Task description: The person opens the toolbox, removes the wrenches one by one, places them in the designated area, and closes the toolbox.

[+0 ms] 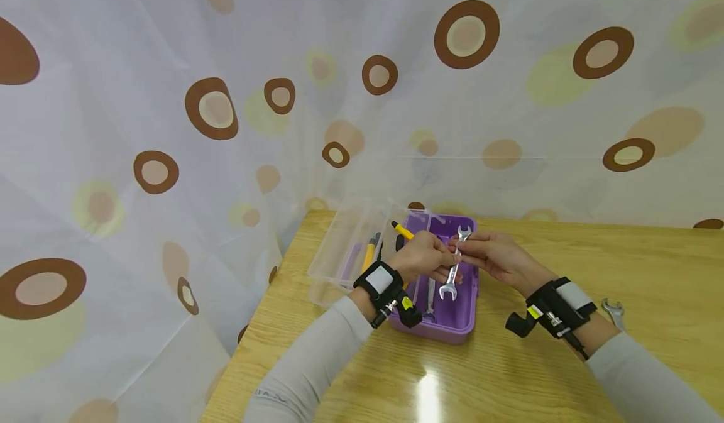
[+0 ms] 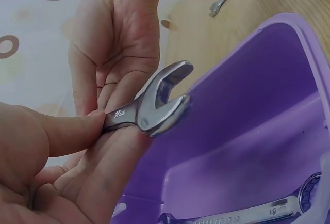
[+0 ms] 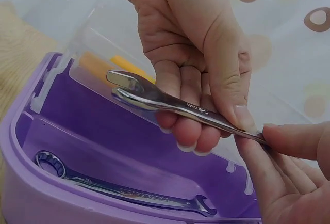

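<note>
A silver double open-ended wrench point(image 1: 452, 272) is held over the purple box point(image 1: 432, 334), tilted, with one open jaw up and the other down. My left hand point(image 1: 425, 254) pinches its shank between thumb and fingers. From the other side my right hand point(image 1: 502, 258) pinches it near the upper end, its thumb point(image 3: 294, 140) and fingers meeting on the metal. Below, in the box, lies a combination wrench point(image 3: 134, 195) with a ring end and an open end; in the left wrist view it is marked 19.
The box's clear lid point(image 1: 334, 266) is folded out to the left. Yellow-and-black tools point(image 1: 370, 253) lie by the lid and the box's left side. Another wrench point(image 1: 614, 313) rests on the wooden table point(image 1: 667, 272) beside my right forearm. A patterned curtain point(image 1: 396, 115) hangs behind.
</note>
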A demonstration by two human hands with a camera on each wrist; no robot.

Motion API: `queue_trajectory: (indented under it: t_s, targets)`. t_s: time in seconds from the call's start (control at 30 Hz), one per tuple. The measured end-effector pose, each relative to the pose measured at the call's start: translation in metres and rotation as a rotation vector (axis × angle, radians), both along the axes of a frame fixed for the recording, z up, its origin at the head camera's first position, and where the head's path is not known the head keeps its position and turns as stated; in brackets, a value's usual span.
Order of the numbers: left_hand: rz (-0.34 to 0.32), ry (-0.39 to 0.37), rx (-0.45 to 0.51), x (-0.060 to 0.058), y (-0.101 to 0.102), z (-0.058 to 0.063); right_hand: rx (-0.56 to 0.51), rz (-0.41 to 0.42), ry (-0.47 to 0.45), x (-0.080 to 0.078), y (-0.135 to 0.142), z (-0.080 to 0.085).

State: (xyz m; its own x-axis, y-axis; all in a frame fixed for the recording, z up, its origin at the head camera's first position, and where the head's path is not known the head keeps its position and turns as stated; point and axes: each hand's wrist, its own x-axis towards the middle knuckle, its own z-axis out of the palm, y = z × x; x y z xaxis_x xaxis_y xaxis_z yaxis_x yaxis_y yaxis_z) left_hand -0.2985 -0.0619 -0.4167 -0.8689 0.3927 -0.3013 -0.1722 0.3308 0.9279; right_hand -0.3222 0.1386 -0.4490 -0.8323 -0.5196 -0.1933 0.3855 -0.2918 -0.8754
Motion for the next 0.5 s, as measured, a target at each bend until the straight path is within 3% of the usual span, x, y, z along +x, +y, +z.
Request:
queue_trajectory:
  t_s: [0.3,0.5]
  targets:
    - [0.080,0.033,0.016,-0.0002,0.0065,-0.0043,0.003,-0.065,-0.057,0.0018,-0.0024,-0.0017]
    - [0.097,0.027,0.029,-0.0006,0.0042,-0.0065,0.008,-0.080,-0.059,0.0004,-0.0059,-0.0023]
